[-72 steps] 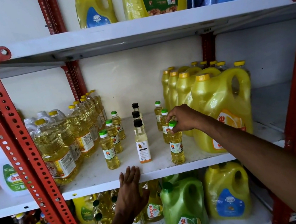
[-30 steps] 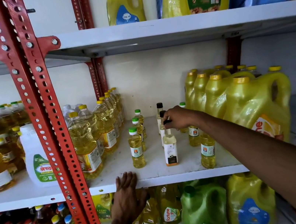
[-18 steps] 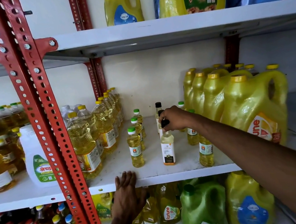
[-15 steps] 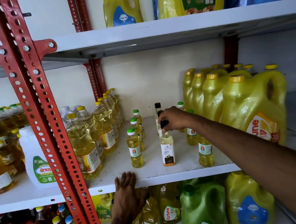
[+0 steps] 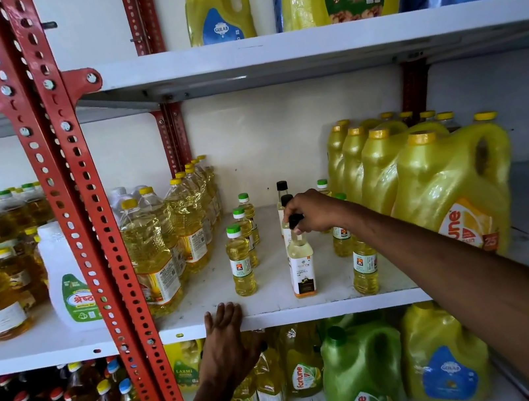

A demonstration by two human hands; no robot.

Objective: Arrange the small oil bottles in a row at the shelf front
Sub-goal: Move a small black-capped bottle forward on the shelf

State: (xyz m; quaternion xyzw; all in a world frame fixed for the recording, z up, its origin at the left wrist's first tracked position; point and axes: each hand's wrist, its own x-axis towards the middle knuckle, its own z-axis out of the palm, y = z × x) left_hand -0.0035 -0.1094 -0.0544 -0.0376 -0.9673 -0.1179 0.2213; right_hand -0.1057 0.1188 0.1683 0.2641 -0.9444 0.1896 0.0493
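Observation:
On the white middle shelf (image 5: 308,309) stand three short columns of small oil bottles. My right hand (image 5: 313,210) grips the black cap of a white-labelled bottle (image 5: 302,265), which stands upright near the shelf front. To its left a green-capped small bottle (image 5: 240,263) stands at the front, with two more behind it. To its right another small yellow bottle (image 5: 363,262) stands at the front, partly hidden by my forearm. Two black-capped bottles (image 5: 282,189) remain behind my hand. My left hand (image 5: 226,341) rests flat on the shelf's front edge.
Large yellow jugs (image 5: 452,191) crowd the right of the shelf, and tall clear oil bottles (image 5: 153,249) the left. A red perforated upright (image 5: 87,228) stands left of my hands. More jugs stand on the shelves above and below.
My right hand left the green-capped bottle at the front right, took the black-capped bottle's cap and has brought it slightly forward. The left hand stays on the shelf edge.

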